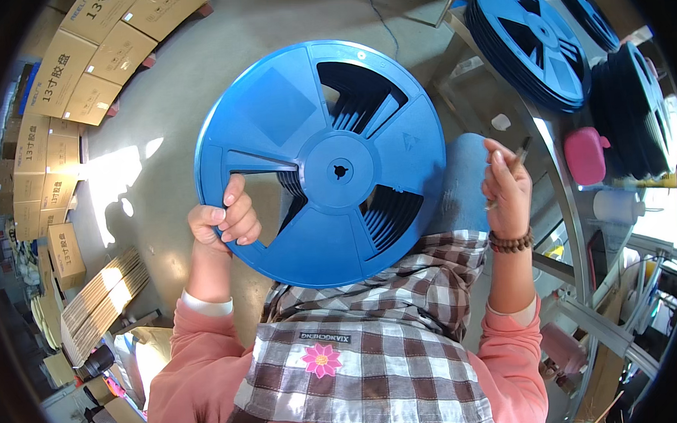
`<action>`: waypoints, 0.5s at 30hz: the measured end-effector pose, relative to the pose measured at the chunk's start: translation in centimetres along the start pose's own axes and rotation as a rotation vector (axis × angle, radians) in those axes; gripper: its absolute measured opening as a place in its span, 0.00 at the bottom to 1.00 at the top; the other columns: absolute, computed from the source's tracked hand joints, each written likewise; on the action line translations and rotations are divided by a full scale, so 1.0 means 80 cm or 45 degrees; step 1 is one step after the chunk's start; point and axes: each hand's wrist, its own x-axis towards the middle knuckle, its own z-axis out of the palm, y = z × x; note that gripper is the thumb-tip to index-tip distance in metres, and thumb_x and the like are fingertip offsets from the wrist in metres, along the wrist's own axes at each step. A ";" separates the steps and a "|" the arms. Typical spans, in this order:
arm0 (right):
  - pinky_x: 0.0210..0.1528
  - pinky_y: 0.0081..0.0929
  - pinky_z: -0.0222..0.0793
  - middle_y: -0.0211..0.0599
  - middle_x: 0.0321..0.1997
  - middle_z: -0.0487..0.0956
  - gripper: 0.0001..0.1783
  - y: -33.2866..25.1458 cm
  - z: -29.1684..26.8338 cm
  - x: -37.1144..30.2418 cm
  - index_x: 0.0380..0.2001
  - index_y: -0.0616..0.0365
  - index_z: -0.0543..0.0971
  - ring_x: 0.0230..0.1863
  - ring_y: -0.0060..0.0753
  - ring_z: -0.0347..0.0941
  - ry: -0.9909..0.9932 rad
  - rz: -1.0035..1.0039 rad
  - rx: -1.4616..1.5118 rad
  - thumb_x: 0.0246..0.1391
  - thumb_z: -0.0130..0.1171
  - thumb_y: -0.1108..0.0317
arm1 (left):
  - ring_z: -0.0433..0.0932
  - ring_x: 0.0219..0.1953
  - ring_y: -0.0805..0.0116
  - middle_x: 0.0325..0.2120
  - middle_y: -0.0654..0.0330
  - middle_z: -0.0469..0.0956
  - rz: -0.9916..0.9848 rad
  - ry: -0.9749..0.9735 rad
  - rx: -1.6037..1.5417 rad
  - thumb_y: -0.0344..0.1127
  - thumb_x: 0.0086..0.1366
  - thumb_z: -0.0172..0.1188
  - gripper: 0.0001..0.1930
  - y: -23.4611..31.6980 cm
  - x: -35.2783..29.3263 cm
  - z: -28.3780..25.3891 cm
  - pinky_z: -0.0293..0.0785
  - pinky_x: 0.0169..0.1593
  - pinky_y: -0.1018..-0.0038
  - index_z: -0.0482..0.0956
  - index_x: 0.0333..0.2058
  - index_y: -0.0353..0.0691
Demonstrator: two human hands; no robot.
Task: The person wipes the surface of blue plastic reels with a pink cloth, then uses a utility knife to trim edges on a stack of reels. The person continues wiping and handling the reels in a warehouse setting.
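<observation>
A stack of large blue plastic reels (pixel 404 143) faces me above my lap, with several layered edges showing through the cut-out windows. My left hand (pixel 228 216) is closed round the stack's left rim, its fingers reaching into a window. To the right of the reels, apart from them, my right hand (pixel 508 183) is raised with its fingers curled together. A thin, dark, stick-like piece shows by its fingertips; its kind cannot be made out. A checked apron (pixel 362 379) covers my lap below the reels.
More blue reels (pixel 525 41) lie stacked on the bench at the upper right, with dark reels (pixel 628 112) beside them. A pink container (pixel 585 156) stands near the bench edge. Cardboard boxes (pixel 63 73) are piled at the left, above flattened cardboard (pixel 106 304).
</observation>
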 end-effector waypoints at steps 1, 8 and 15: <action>0.26 0.11 0.56 0.23 0.37 0.73 0.19 0.010 0.005 0.008 0.53 0.64 0.74 0.26 0.10 0.61 0.021 0.089 0.037 0.65 0.53 0.63 | 0.66 0.15 0.71 0.16 0.65 0.64 0.021 -0.010 -0.018 0.29 0.55 0.56 0.12 0.000 -0.007 -0.013 0.67 0.26 0.68 0.64 0.36 0.42; 0.49 0.27 0.70 0.34 0.47 0.79 0.18 0.072 0.052 0.018 0.53 0.62 0.74 0.46 0.27 0.74 -0.102 0.655 0.345 0.65 0.50 0.63 | 0.71 0.23 0.67 0.22 0.62 0.69 0.126 0.370 0.041 0.33 0.58 0.55 0.13 -0.009 -0.052 -0.071 0.71 0.34 0.65 0.69 0.42 0.40; 0.56 0.35 0.70 0.41 0.51 0.78 0.19 0.082 0.022 -0.005 0.51 0.65 0.73 0.51 0.38 0.75 -0.295 0.770 0.732 0.65 0.42 0.64 | 0.67 0.21 0.70 0.20 0.65 0.67 0.250 0.471 0.044 0.34 0.60 0.52 0.11 -0.030 -0.047 -0.064 0.66 0.32 0.68 0.71 0.42 0.41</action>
